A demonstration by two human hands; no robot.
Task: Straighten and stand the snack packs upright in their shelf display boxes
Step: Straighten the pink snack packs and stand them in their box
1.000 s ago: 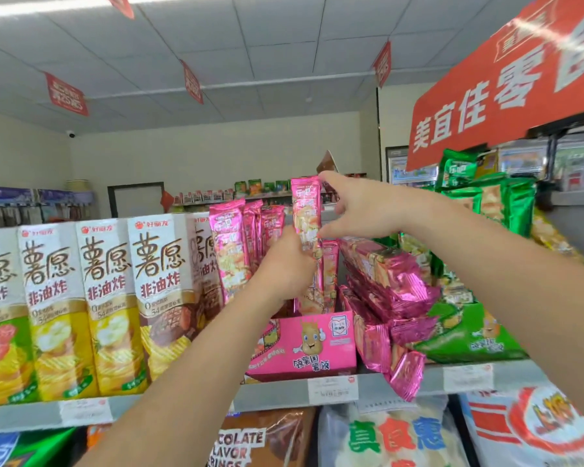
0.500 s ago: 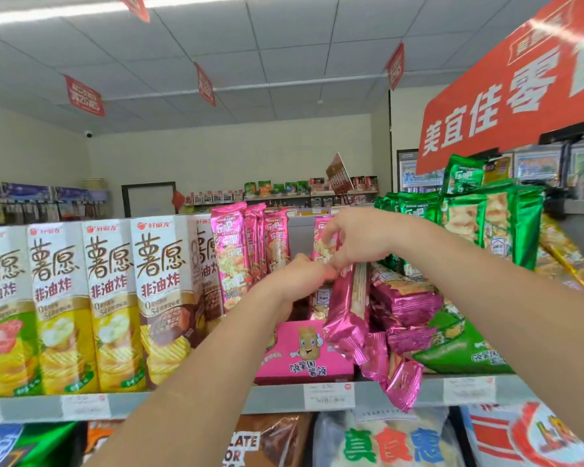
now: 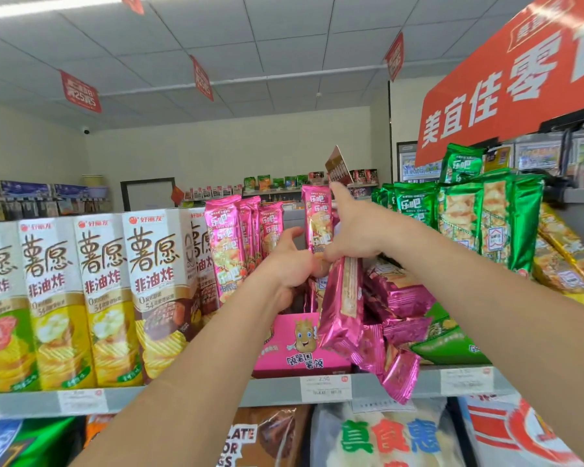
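A pink display box [image 3: 300, 345] with a potato cartoon stands on the shelf. Several pink snack packs [image 3: 231, 244] stand upright at its left side. My right hand [image 3: 358, 230] grips a pink pack [image 3: 343, 305] that hangs down in front of the box, and its forefinger points up along another upright pink pack [image 3: 317, 220]. My left hand [image 3: 292, 261] sits just left of that upright pack with fingers curled at its lower edge. More pink packs [image 3: 398, 291] lie flat in a heap to the right.
Tall white and yellow chip boxes [image 3: 102, 298] line the shelf to the left. Green snack packs [image 3: 486, 224] stand to the right, with yellow ones [image 3: 567, 261] beyond. The shelf edge [image 3: 273, 392] carries price tags. Large bags [image 3: 385, 436] fill the shelf below. A red sign [image 3: 506, 79] hangs overhead.
The upright pink pack dropped low half a second ago and is raised again beside my right forefinger. The pack in my right hand now hangs vertically in front of the box.
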